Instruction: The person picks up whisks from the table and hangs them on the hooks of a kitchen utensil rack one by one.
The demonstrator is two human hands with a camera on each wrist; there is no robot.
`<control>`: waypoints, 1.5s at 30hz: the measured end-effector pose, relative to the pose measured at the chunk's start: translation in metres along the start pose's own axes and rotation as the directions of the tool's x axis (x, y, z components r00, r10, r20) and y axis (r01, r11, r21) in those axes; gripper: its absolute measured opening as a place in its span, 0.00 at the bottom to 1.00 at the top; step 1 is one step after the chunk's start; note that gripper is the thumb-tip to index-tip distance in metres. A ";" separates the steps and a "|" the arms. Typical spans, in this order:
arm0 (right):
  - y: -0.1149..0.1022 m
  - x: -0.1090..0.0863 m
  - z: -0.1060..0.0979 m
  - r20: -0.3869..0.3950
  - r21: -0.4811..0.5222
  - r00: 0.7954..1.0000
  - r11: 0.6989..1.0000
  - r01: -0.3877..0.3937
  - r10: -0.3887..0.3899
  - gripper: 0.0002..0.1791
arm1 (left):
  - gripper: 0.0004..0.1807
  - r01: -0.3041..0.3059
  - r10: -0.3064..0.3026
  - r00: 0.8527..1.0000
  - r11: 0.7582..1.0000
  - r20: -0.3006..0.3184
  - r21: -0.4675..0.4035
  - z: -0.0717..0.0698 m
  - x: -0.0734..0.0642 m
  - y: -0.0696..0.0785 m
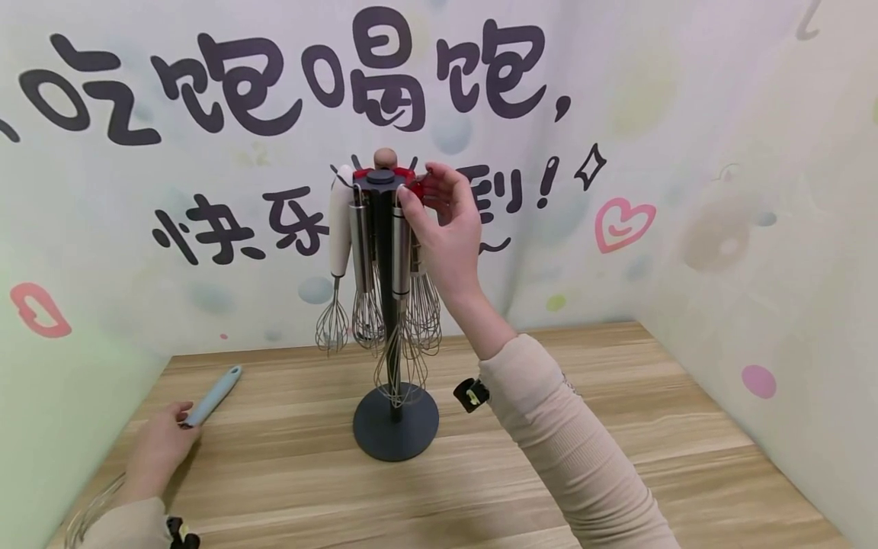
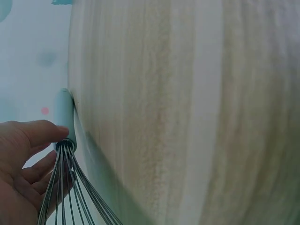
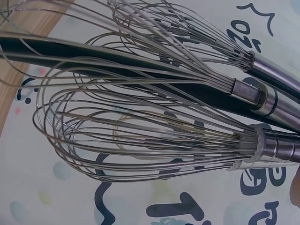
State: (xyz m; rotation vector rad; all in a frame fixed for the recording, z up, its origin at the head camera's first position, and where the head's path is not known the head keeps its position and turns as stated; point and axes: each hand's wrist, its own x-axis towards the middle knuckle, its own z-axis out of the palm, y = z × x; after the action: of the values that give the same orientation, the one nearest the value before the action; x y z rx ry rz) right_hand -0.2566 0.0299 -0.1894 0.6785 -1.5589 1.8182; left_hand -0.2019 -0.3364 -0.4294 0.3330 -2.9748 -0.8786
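Observation:
My left hand (image 1: 161, 442) holds a wire whisk with a light blue handle (image 1: 216, 395) low over the table at the left. In the left wrist view its thumb presses the handle's lower end, just above the wires (image 2: 65, 178), with the other fingers behind. My right hand (image 1: 449, 229) is raised at the top of a black whisk stand (image 1: 395, 423). Its thumb and curled fingers are around a red piece (image 1: 416, 187) at the stand's top, beside a steel-handled whisk (image 1: 401, 255). The right wrist view shows the hanging whisks' wires (image 3: 150, 140); most of the hand is outside it.
A white-handled whisk (image 1: 339, 229) and another steel-handled whisk (image 1: 360, 244) hang on the stand's left side. A wooden knob (image 1: 386, 158) shows at its top. The wood-grain table (image 1: 549, 442) meets printed wall sheets (image 1: 720, 191) at the back and sides.

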 end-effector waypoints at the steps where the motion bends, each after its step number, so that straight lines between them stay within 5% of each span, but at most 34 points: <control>1: 0.000 0.000 0.000 -0.002 0.002 1.000 1.000 -0.002 0.002 0.22 | 0.28 -0.001 0.001 1.000 1.000 -0.002 0.005 0.001 0.000 0.000; 11: -0.001 -0.001 0.001 -0.011 -0.014 1.000 1.000 -0.012 0.012 0.22 | 0.24 -0.024 0.030 0.996 0.997 -0.082 0.072 0.006 -0.001 -0.002; 24: -0.002 -0.003 0.003 -0.018 -0.031 1.000 0.999 -0.004 0.004 0.23 | 0.23 0.006 0.003 0.996 0.996 -0.091 0.092 0.006 -0.002 -0.001; 32: -0.003 -0.003 0.004 -0.039 -0.039 0.999 0.999 -0.014 0.012 0.24 | 0.22 -0.036 0.044 0.980 0.998 -0.193 0.044 0.002 -0.002 0.003; 45: -0.008 -0.006 0.008 -0.062 -0.059 0.998 0.998 -0.033 0.029 0.24 | 0.22 -0.111 0.101 0.947 0.994 -0.306 -0.014 -0.006 -0.008 0.029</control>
State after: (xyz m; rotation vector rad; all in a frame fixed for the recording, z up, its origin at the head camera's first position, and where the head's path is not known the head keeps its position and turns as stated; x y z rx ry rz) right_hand -0.2467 0.0218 -0.1868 0.5691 -1.5854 1.7900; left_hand -0.1996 -0.3144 -0.4088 0.2760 -2.6649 -0.7812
